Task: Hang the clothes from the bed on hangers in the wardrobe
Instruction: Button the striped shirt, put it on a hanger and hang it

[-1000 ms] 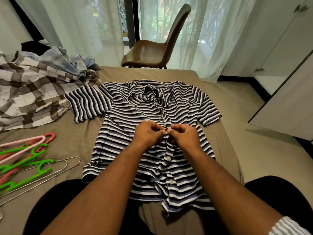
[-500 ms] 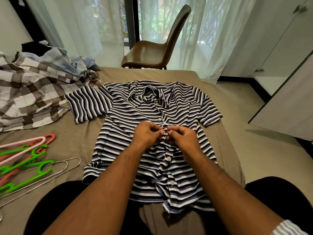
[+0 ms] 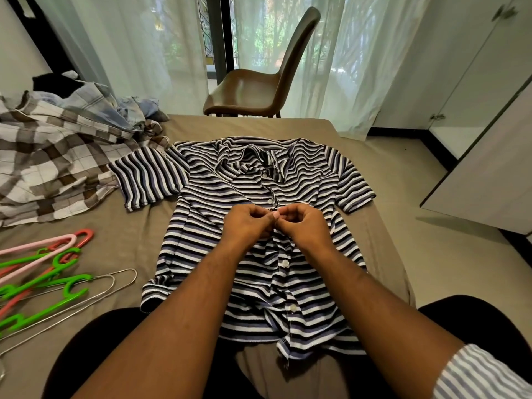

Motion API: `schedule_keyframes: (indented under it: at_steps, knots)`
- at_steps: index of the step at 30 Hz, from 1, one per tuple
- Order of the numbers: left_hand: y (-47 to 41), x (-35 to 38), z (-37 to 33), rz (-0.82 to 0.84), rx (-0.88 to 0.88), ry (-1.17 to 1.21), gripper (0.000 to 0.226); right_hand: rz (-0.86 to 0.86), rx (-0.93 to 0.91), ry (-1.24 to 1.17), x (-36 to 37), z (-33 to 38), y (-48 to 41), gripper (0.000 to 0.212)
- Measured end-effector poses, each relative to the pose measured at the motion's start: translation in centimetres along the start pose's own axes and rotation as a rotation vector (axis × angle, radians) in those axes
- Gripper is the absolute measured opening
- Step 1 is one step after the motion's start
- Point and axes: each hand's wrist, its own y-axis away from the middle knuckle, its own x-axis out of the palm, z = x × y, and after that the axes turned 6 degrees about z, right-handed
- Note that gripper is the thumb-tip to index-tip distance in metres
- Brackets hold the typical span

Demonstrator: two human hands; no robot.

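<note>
1. striped shirt [image 3: 218, 197] lies flat, front up, mid-bed [image 3: 138, 240], collar toward the far edge, hem at the near edge.
2. left hand [image 3: 248, 223] and right hand [image 3: 305, 226] meet over its button placket, fingers curled, each pinching the cloth at one button.
3. placket runs straight away from the fingers; both hands are equally near; hangers [image 3: 69, 256] lie at the bed's left edge.

A white and blue-grey striped sleeve [image 3: 483, 375] is worn at 5 o'clock. Arms [image 3: 172, 326] are left bare down to the left hand [image 3: 247, 226] and right hand [image 3: 303, 226]. Legs [image 3: 95, 355] are covered in black at 7 and 4 o'clock
</note>
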Motion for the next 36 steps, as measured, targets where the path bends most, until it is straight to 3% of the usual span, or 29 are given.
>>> schedule_keyframes:
  at_steps: [8,14,19,22,26,29,33,36]
  knots:
    - [-0.3,-0.2,-0.4,-0.125,0.007,-0.046,0.009,-0.004,0.016,0.047,0.5,0.5,-0.7,0.019]
    - [0.1,0.0,-1.0,-0.219,0.140,-0.300,0.018,-0.044,0.065,0.196,0.7,1.2,-1.0,0.015]
    - [0.9,0.8,-1.8,-0.238,0.215,-0.456,0.007,-0.049,0.134,0.156,0.4,1.8,-0.8,0.011]
    - [0.7,0.9,-1.8,-0.260,0.128,-0.306,0.007,-0.038,0.226,-0.081,0.7,2.5,-0.6,0.012]
    - [1.0,0.5,-2.3,-0.196,-0.031,0.075,0.002,0.024,0.449,-0.513,0.7,3.5,-0.5,0.009]
    - [1.4,-0.1,-2.8,-0.107,-0.056,0.208,0.003,0.087,0.494,-0.627,0.3,3.2,-0.3,0.007]
    - [1.4,-0.8,-2.6,-0.056,-0.053,0.165,0.006,0.102,0.343,-0.372,0.0,2.5,0.2,0.009]
    - [0.9,-2.8,-2.2,-0.169,0.000,-0.254,0.013,-0.065,0.141,0.053,-1.4,1.8,0.5,0.006]
